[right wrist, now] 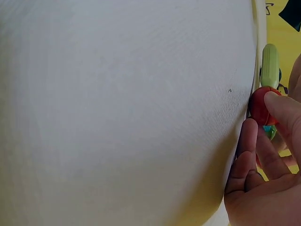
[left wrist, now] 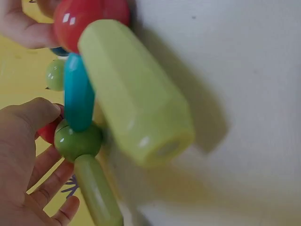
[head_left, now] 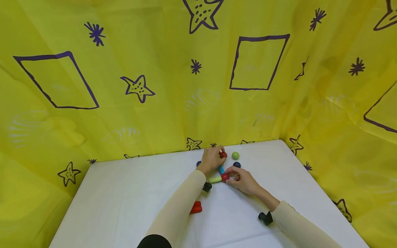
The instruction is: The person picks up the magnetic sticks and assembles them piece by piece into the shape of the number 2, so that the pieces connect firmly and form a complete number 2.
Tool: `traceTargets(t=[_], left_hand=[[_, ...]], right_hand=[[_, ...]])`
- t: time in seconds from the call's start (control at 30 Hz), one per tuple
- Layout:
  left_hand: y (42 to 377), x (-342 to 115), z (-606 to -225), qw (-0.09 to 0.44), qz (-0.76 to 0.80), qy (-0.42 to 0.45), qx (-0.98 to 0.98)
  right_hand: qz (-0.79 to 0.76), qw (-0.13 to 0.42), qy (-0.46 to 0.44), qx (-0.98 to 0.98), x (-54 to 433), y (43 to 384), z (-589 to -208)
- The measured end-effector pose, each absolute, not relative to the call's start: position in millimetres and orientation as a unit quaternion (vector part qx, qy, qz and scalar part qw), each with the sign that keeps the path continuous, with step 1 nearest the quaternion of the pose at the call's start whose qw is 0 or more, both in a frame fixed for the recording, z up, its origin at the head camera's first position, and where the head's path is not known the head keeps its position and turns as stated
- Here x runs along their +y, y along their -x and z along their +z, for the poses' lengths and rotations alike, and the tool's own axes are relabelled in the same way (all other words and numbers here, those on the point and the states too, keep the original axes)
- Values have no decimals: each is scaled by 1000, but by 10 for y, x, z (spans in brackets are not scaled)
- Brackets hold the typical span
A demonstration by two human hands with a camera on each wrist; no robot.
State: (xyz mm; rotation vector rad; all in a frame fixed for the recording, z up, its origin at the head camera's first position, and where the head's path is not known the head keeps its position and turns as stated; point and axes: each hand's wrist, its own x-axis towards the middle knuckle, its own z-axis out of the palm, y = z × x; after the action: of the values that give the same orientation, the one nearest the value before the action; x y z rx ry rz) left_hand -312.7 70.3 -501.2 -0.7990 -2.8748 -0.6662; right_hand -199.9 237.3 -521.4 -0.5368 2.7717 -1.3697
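Faceted toy rods and balls are joined on the white table. A near red ball (head_left: 225, 177) carries a yellow-green rod (left wrist: 136, 94) and a blue rod (head_left: 221, 169). Thumb and fingers of my right hand (head_left: 245, 181) pinch this ball, as the right wrist view also shows. Farther back, my left hand (head_left: 211, 159) grips a second red ball (head_left: 223, 155) between thumb and curled finger. Beside that ball, the left wrist view has a green ball (left wrist: 78, 140) at the blue rod's far end, with another yellow-green rod (left wrist: 99, 190) on it.
Behind the hands lie a light green ball (head_left: 235, 155) and a dark blue ball (head_left: 237, 165); another dark blue ball (head_left: 199, 163) is left of my left hand. Red rods (head_left: 196, 207) lie partly behind my left sleeve. A yellow patterned curtain (head_left: 167, 120) borders the table.
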Motion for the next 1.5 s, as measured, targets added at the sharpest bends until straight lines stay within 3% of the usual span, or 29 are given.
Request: traceTargets(t=[0.47, 1.17, 1.5], left_hand=[[3070, 347, -4775, 63, -316, 289, -902], [2752, -342, -4887, 82, -408, 302, -858], [2632, -544, -5035, 40, -400, 269, -875]], right_hand=[[-427, 6, 169, 888, 2382, 2007, -5222], [-419, 11, 152, 895, 2342, 2029, -5222], [-420, 6, 148, 895, 2297, 2043, -5224]])
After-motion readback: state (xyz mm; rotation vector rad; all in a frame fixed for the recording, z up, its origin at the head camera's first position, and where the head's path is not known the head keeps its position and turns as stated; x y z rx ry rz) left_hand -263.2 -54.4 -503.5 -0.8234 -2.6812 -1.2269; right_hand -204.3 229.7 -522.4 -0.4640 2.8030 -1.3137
